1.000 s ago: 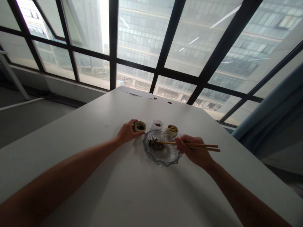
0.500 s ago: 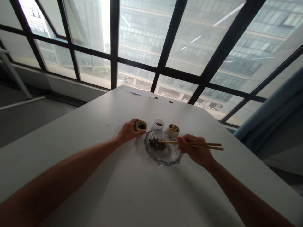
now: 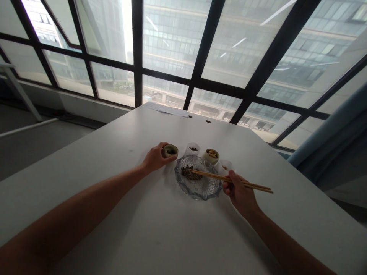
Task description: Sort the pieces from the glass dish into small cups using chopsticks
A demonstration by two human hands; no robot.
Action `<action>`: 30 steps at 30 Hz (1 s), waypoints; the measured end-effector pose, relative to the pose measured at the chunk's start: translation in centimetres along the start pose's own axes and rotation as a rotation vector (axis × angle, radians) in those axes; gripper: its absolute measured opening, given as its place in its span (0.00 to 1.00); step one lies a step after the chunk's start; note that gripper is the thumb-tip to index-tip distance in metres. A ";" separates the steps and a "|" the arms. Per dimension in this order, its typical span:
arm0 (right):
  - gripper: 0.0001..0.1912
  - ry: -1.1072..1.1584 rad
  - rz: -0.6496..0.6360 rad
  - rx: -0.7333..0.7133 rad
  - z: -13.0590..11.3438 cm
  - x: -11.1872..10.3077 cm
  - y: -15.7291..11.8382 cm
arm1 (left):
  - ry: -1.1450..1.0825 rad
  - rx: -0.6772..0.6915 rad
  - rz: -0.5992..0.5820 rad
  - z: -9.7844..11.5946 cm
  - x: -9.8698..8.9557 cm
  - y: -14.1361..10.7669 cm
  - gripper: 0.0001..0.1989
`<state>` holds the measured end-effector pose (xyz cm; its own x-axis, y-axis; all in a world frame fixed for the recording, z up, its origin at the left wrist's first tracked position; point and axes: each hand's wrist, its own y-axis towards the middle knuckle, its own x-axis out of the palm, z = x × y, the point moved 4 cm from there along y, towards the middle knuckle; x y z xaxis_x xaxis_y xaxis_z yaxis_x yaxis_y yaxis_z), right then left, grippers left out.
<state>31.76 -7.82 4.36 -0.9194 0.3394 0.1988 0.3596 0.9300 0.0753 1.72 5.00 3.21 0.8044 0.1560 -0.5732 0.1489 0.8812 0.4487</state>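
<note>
My left hand (image 3: pixel 156 156) is closed around a small greenish cup (image 3: pixel 171 150) with something dark inside, at the left of a scalloped glass dish (image 3: pixel 197 193). In my right hand (image 3: pixel 237 191) is a pair of wooden chopsticks (image 3: pixel 212 175); their tips touch a pile of dark brown and striped bits (image 3: pixel 190 173) in the dish. Whether the tips pinch a piece is too small to tell. Behind the dish stand a white paper cup (image 3: pixel 193 149) with dark bits and a yellowish cup (image 3: pixel 211 156) with pale brown pieces. Another white cup (image 3: pixel 226 166) is partly behind my right hand.
All of this rests on a white table (image 3: pixel 155 229). Paper sheets (image 3: pixel 168 109) lie at its far end, near two dark round spots. Large framed windows (image 3: pixel 172 42) rise beyond, and a blue curtain (image 3: pixel 329 133) hangs at the right.
My right hand has shifted right and slightly down, tilting the chopsticks and uncovering the white cup at the right. My left hand stays on its cup.
</note>
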 end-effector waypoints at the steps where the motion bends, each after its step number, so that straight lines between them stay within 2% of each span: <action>1: 0.26 0.002 0.004 -0.006 0.1 0.0 0.0 | 0.005 -0.002 0.000 0.0 0.0 0.0 0.35; 8: 0.25 -0.052 -0.003 -0.123 0.0 -0.2 0.0 | 0.031 -0.021 0.006 0.3 -0.2 0.0 0.34; 12: 0.22 -0.306 -0.002 -0.403 -1.0 -0.3 -1.8 | 0.034 0.009 0.011 0.5 -0.3 0.0 0.34; 15: 0.19 -0.508 -0.069 -0.604 -1.6 0.2 -3.4 | 0.045 0.013 0.012 0.5 -0.3 -0.1 0.33; 19: 0.19 -0.642 -0.152 -0.749 -1.9 0.6 -4.3 | 0.087 0.034 0.026 0.8 -0.4 -0.2 0.33; 23: 0.19 -0.612 -0.135 -0.703 -1.7 0.6 -3.8 | 0.088 0.023 0.026 0.7 -0.3 -0.1 0.33; 27: 0.20 -0.473 -0.087 -0.584 -1.4 0.5 -3.1 | 0.057 -0.069 -0.005 -0.1 -0.3 0.1 0.35; 30: 0.23 -0.362 -0.025 -0.497 -1.2 0.2 -2.4 | 0.043 -0.058 0.002 0.1 -0.8 0.5 0.38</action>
<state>30.88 -10.11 5.43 -0.8927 0.4260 -0.1471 0.2885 0.7908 0.5398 1.18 5.26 3.94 0.7791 0.1758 -0.6018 0.1128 0.9050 0.4103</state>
